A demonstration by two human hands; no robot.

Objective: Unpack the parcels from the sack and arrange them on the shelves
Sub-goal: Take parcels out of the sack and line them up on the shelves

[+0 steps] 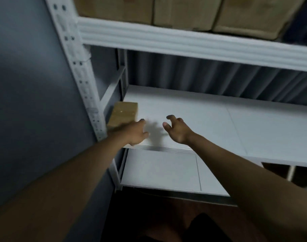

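A small brown cardboard parcel point(122, 116) lies at the left end of the middle white shelf point(219, 123), against the shelf's corner post. My left hand point(136, 132) hovers just in front of and to the right of the parcel, fingers loose, holding nothing. My right hand point(176, 129) is a little further right over the shelf's front edge, fingers spread and lightly curled, empty. The sack is not in view.
Large brown cartons point(184, 11) fill the upper shelf. A lower white shelf point(159, 170) sits beneath. A grey wall point(27, 84) stands at the left beside the perforated white post point(79, 67). A corrugated panel backs the shelves.
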